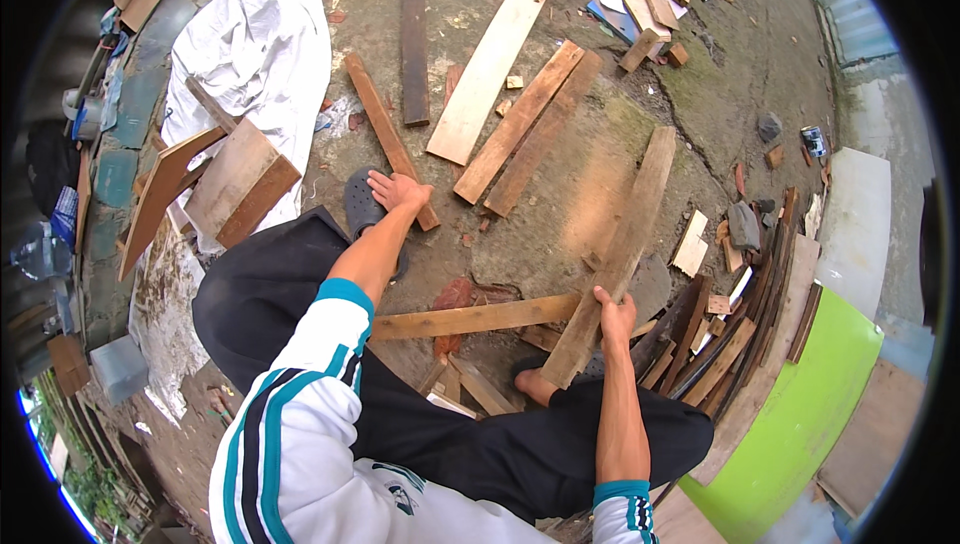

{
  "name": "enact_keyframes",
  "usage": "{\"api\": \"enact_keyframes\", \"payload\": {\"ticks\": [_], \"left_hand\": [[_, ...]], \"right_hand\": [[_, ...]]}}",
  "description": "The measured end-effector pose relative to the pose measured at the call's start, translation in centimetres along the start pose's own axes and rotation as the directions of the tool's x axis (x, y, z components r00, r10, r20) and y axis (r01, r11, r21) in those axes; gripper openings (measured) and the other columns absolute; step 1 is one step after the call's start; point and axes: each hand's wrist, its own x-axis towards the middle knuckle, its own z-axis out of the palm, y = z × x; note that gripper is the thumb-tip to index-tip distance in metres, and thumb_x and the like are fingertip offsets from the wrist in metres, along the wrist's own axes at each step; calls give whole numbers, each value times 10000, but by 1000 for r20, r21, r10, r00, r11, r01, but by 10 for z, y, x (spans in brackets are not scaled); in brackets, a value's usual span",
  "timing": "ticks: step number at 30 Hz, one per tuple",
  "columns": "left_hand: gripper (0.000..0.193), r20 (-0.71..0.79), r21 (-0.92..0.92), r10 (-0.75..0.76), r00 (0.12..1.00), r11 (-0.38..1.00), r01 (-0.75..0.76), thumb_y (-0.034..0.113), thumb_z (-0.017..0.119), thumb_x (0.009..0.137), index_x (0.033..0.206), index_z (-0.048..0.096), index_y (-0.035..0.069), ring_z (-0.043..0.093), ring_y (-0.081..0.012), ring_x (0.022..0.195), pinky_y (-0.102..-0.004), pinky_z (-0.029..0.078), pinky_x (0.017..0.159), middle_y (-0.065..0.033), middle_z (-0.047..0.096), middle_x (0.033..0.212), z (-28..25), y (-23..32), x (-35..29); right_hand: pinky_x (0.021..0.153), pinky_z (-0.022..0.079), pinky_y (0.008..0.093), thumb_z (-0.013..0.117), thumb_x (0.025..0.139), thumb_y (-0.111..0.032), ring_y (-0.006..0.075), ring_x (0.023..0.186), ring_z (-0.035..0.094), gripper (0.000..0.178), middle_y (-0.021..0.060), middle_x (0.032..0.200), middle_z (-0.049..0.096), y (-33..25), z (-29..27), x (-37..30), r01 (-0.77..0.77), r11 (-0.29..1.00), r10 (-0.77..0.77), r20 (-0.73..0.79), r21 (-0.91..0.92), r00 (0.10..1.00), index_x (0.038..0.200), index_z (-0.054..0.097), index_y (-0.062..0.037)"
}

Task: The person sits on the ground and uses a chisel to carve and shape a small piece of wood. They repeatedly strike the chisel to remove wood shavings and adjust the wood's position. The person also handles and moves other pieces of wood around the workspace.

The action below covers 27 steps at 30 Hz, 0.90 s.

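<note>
My right hand (617,318) is closed round the near part of a long weathered wooden plank (625,234), thumb on its edge. The plank slants away to the far right, its near end beside my bare ankle. A second, lighter plank (480,316) lies crosswise, its right end meeting the weathered one. My left hand (400,191) is stretched out flat, fingers extended, over the near part of a narrow brown plank (385,124) beside my dark clog (362,202). Whether it presses on that plank I cannot tell.
Two brown planks (525,119), a pale board (490,69) and a dark board (414,49) lie ahead on the concrete ground. Wood scraps (650,9) are heaped at far right. Stacked strips (740,344) and a green panel (815,394) flank my right; a white sheet (270,54) lies left.
</note>
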Motion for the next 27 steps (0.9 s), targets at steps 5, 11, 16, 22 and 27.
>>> {"api": "enact_keyframes", "payload": {"ticks": [5,11,16,22,27], "left_hand": [[860,-255,-501,89,963,840,-211,368,822,777,1428,447,-49,434,-395,1407,-456,353,1166,-294,445,1496,7,-9,-19],[733,-464,-609,271,843,594,-526,322,788,772,1351,509,-30,664,-357,1126,-425,505,990,-242,658,1237,2,-7,-54],[654,-391,-361,540,745,655,-664,317,715,837,1359,513,-22,636,-425,1167,-477,487,994,-284,636,1254,-28,19,-40],[859,36,-193,677,735,726,-660,538,690,892,1423,500,-110,594,-381,1262,-439,462,1055,-285,589,1377,-46,48,-86],[1096,641,-429,591,490,805,-410,804,539,894,1591,297,-7,439,-425,1418,-574,407,1104,-264,370,1594,-25,63,-259]], "right_hand": [[916,519,420,793,820,-290,341,1035,702,580,218,1122,730,-2,4,-3,70,997,-73,-68,-46,995,1246,624,65],[974,508,482,787,819,-396,429,1117,671,662,272,1186,701,12,24,-5,89,972,-117,-121,-215,986,1288,602,32],[994,503,476,779,829,-378,417,1142,664,658,266,1213,692,1,25,-14,43,990,-51,-60,-133,997,1298,588,42],[926,535,419,801,839,-334,297,1073,705,554,185,1157,732,-17,32,-19,7,981,-13,28,191,1000,1240,659,21],[954,534,424,797,841,-351,333,1107,695,667,253,1221,692,-39,34,-25,-48,955,46,14,291,999,1296,598,94]]}}
